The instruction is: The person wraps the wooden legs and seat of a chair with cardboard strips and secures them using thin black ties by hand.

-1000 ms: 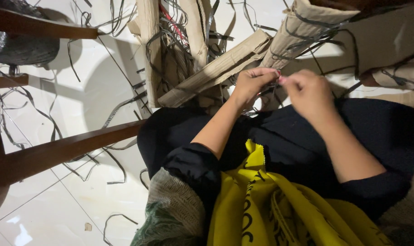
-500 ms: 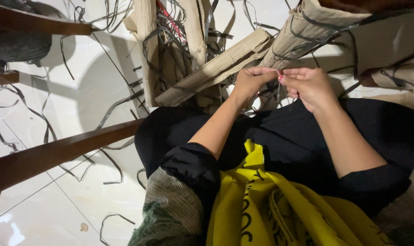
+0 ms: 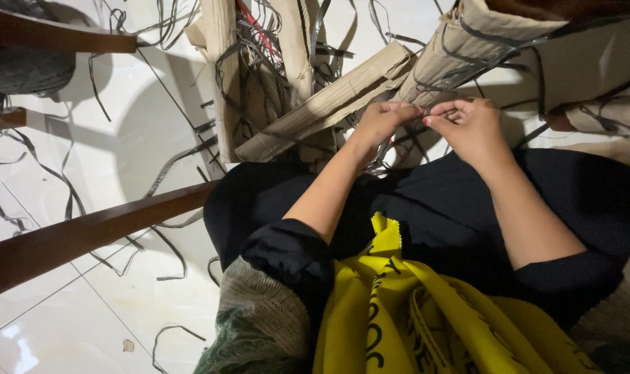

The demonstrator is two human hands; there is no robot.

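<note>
My left hand [image 3: 383, 119] and my right hand [image 3: 469, 125] meet above my lap, fingertips almost touching. Between them they pinch a thin dark strip [image 3: 426, 111] that runs down from the cardboard pieces in front of me. A folded cardboard piece [image 3: 329, 104] lies just beyond my left hand, and a second one wrapped in dark strips [image 3: 460, 52] rises behind my right hand. My legs in black cloth [image 3: 426, 208] are below both hands. A yellow cloth with dark print [image 3: 426, 318] hangs at my chest.
Wooden chair legs [image 3: 86, 232] cross the left side over the white tiled floor [image 3: 86, 318]. Loose dark strips [image 3: 162, 173] are scattered over the tiles. More cardboard and tangled strips [image 3: 273, 62] are piled at top centre. A grey knitted sleeve [image 3: 259, 325] is at the bottom.
Both hands have stayed together at the strip, with only small finger movements. The view has shifted slightly.
</note>
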